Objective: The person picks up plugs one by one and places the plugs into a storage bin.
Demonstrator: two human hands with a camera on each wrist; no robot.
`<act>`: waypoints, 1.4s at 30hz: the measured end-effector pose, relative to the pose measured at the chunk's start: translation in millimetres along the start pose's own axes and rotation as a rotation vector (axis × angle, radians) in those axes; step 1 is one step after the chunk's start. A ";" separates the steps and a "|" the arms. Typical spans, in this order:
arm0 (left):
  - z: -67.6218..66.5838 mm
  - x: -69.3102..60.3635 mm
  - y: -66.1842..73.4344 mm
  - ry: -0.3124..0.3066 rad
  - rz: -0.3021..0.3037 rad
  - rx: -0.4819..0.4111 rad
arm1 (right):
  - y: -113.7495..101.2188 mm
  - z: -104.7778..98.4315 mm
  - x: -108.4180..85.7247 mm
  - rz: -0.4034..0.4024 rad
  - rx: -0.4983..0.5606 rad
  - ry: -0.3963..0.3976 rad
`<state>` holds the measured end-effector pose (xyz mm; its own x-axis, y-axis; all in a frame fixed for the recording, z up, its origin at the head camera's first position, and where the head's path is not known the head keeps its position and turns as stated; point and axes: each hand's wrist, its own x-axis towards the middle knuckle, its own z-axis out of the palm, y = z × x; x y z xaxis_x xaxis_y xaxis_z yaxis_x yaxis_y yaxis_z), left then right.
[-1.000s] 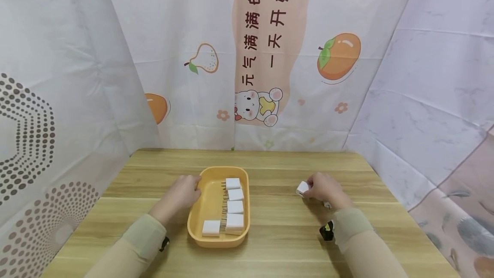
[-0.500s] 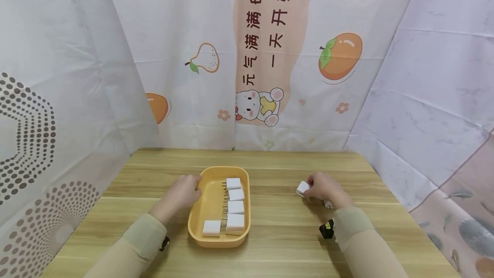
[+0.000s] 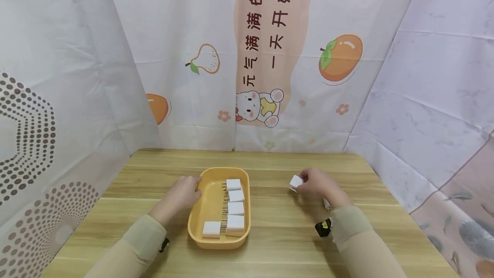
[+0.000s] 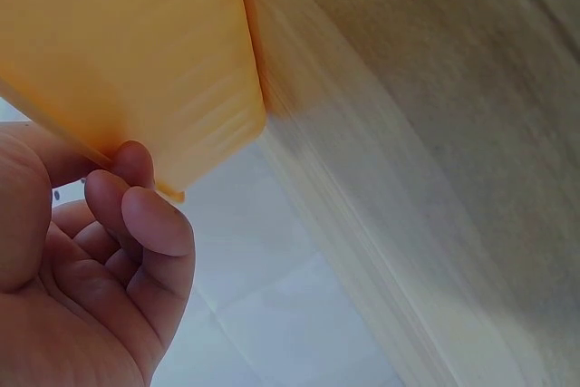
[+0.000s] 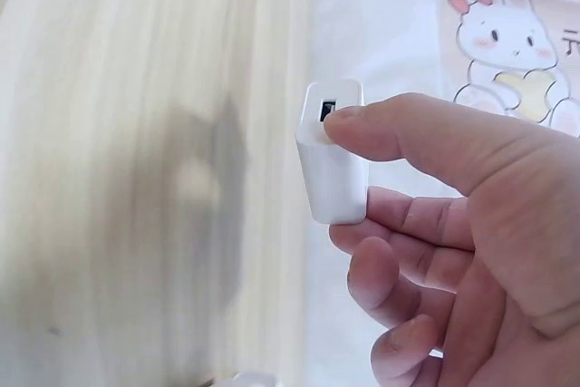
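My right hand [image 3: 318,182] pinches a white USB charger [image 3: 296,182] between thumb and fingers, to the right of the tray. In the right wrist view the charger [image 5: 333,174] shows its USB port near the thumb tip. My left hand [image 3: 184,192] grips the left rim of a yellow tray [image 3: 190,218]; in the left wrist view its thumb and fingers pinch the tray's edge [image 4: 181,88]. Inside the tray lie several white chargers with metal prongs, most in a column along the right side, and one charger [image 3: 212,229] at the lower left.
Another white charger [image 3: 326,203] lies on the wooden table [image 3: 278,235], partly hidden behind my right wrist. A black wrist device [image 3: 323,228] hangs under the right cuff. Printed curtains [image 3: 185,98] stand behind the table and at both sides.
My right hand has moved a little to the left and away from me with the charger, uncovering more of the one by the wrist. The left hand and tray have stayed in place.
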<state>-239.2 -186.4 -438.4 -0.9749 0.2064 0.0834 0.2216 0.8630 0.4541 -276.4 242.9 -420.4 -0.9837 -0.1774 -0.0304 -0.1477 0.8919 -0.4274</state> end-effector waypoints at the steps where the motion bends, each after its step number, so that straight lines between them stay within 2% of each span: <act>1: -0.3 0.1 0.4 -0.001 -0.002 0.000 | -2.4 -1.2 0.4 -0.008 0.003 0.004; 20: -1.3 0.3 0.4 -0.014 -0.015 -0.017 | -58.3 -20.3 -1.6 -0.170 -0.052 0.027; 32: -1.2 0.7 0.3 -0.015 -0.009 -0.003 | -92.8 -13.9 -3.3 -0.237 -0.075 0.023; 42: -1.1 0.0 0.2 -0.016 -0.006 -0.003 | -121.0 1.4 -1.4 -0.294 -0.073 0.018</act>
<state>-239.2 -186.7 -437.3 -0.9757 0.2088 0.0667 0.2159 0.8629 0.4570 -257.0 134.6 -370.0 -0.8991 -0.4259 0.1011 -0.4329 0.8312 -0.3490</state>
